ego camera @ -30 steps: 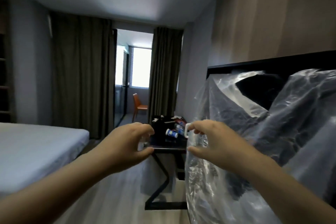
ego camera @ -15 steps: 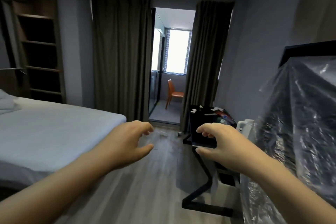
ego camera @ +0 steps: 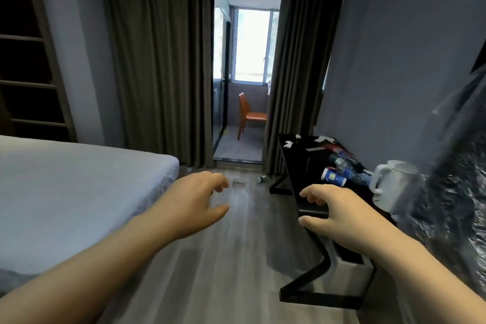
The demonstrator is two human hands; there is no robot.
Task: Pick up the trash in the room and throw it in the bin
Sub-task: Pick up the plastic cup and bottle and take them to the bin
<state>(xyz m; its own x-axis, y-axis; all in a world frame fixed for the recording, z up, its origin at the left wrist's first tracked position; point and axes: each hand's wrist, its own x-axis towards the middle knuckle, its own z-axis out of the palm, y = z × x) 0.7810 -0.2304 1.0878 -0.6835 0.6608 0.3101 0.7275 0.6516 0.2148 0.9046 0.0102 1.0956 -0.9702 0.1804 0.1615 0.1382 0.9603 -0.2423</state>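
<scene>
My left hand [ego camera: 196, 201] and my right hand [ego camera: 334, 208] are both held out in front of me, fingers curled apart, holding nothing. On the black desk [ego camera: 297, 163] at the right lie a blue paper cup [ego camera: 332, 177], a plastic bottle [ego camera: 344, 166], crumpled white tissues [ego camera: 288, 143] and wrappers [ego camera: 334, 148]. Small bits of litter [ego camera: 261, 179] and a clear piece of trash [ego camera: 238, 180] lie on the wooden floor near the curtains. A white bin [ego camera: 352, 269] stands under the desk, below my right forearm.
A bed [ego camera: 65, 187] with a grey sheet fills the left. A white kettle [ego camera: 389, 184] stands on the desk. A plastic-wrapped dark object [ego camera: 457, 192] is at the right edge. Dark curtains [ego camera: 157, 60] frame a doorway to a balcony with an orange chair [ego camera: 249, 114].
My view has turned left and down, so the plastic-wrapped object has slid to the right edge and the floor shows. My right hand has let go of the plastic; both hands stay raised.
</scene>
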